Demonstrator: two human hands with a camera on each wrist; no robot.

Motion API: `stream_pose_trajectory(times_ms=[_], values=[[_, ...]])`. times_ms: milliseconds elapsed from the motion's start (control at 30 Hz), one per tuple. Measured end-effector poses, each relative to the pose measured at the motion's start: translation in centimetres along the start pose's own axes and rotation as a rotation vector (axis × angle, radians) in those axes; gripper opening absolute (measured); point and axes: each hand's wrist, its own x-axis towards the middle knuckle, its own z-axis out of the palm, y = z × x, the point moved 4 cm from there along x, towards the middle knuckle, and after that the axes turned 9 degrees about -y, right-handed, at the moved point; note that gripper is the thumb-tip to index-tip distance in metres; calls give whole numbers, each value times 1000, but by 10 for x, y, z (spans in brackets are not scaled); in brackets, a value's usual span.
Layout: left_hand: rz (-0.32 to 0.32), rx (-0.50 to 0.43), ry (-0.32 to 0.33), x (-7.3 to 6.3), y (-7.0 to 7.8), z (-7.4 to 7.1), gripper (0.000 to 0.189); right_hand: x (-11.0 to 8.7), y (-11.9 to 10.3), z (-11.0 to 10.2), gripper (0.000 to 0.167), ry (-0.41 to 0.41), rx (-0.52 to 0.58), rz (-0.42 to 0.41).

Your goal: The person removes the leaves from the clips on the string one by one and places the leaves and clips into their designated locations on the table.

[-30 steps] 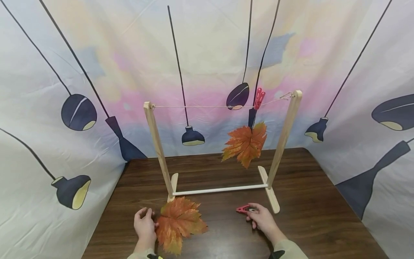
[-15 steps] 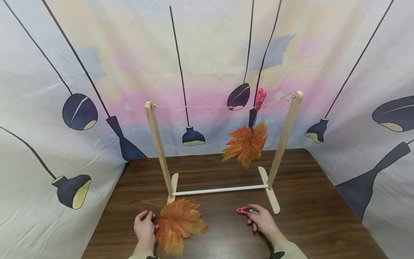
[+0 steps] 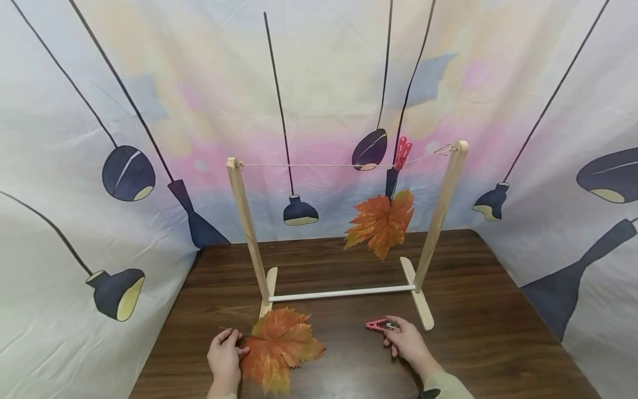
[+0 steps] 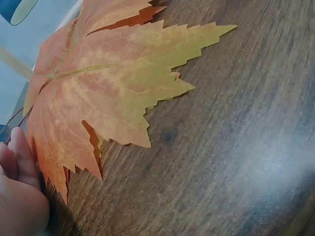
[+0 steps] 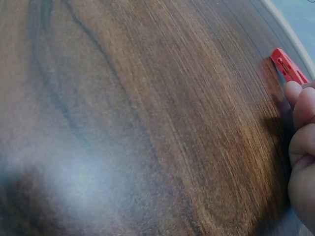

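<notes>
My left hand [image 3: 225, 357] is low at the left, pinching the stem of an orange artificial maple leaf [image 3: 280, 349]. In the left wrist view that leaf [image 4: 98, 83] spreads over the brown table, its tips greenish yellow. My right hand [image 3: 406, 338] pinches a red clothespin [image 3: 376, 325] between thumb and fingers, its nose pointing left. The right wrist view catches the clothespin [image 5: 288, 68] at its right edge, beside curled fingers [image 5: 302, 113]. A second maple leaf [image 3: 381, 224] hangs from the string [image 3: 309, 164] by another red clothespin [image 3: 402, 153].
A wooden rack with a left post [image 3: 249, 233], a right post [image 3: 441, 219] and a white crossbar [image 3: 344, 292] stands on the dark wood table [image 3: 344, 266]. Behind it hangs a pastel cloth [image 3: 329, 83] printed with lamps. The leaf in my left hand overlaps the rack's left foot [image 3: 266, 309].
Both hands keep their hold and stay nearly in place. The whole head view has shifted slightly to the right.
</notes>
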Motion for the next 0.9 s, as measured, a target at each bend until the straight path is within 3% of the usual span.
stream_pose_trajectory(times_ms=[367,633,800,900], values=[[6,-19,-22,-3,-1,0,36,-2,0,0,51,10,-7,1],[40,-82,-20,-9,-1,-3,29,-5,1,0,51,32,-24,-5],[22,-90,-55,-7,-3,-3,29,-5,4,-1,52,50,-9,7],[6,-87,-37,-7,-3,-4,28,-4,5,-1,52,55,0,13]])
